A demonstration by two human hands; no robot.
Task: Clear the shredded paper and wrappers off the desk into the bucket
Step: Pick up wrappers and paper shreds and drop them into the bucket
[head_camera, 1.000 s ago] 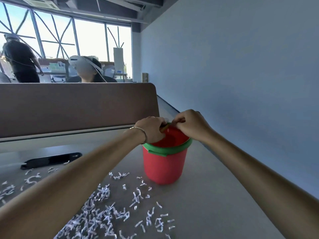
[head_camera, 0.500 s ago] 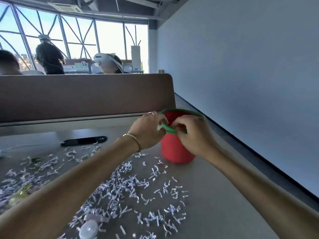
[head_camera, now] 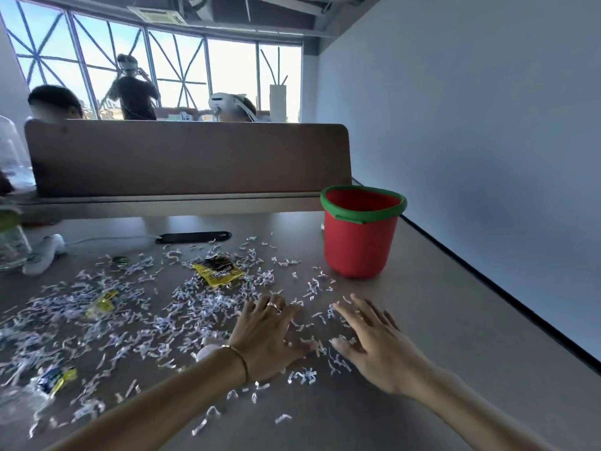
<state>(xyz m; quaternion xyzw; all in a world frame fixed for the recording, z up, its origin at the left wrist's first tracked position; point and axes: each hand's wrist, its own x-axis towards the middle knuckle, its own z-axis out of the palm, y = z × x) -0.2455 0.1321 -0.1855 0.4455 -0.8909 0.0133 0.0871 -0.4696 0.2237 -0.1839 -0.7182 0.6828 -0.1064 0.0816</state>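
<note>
A red bucket [head_camera: 357,249] with a green rim stands upright on the grey desk [head_camera: 439,336], far right. White shredded paper [head_camera: 146,320] is strewn over the desk's left and middle. A yellow-and-black wrapper [head_camera: 218,271] lies among it, a smaller yellow wrapper [head_camera: 102,304] farther left, and a blue-yellow one [head_camera: 55,380] near the left edge. My left hand [head_camera: 265,336] lies flat on the shreds with spread fingers. My right hand [head_camera: 374,340] lies flat beside it, palm down, fingers straight. Both sit in front of the bucket, holding nothing.
A brown divider panel [head_camera: 188,157] runs along the desk's back. A black flat device [head_camera: 193,237] with a white cable, a white controller [head_camera: 44,255] and a clear bottle [head_camera: 9,236] sit at the left back. People are beyond the divider. A white cap [head_camera: 208,351] lies by my left wrist.
Both hands let go of the bucket's green rim and dropped to the desk in front of it. The view swung left and down, showing more shreds and the wrappers.
</note>
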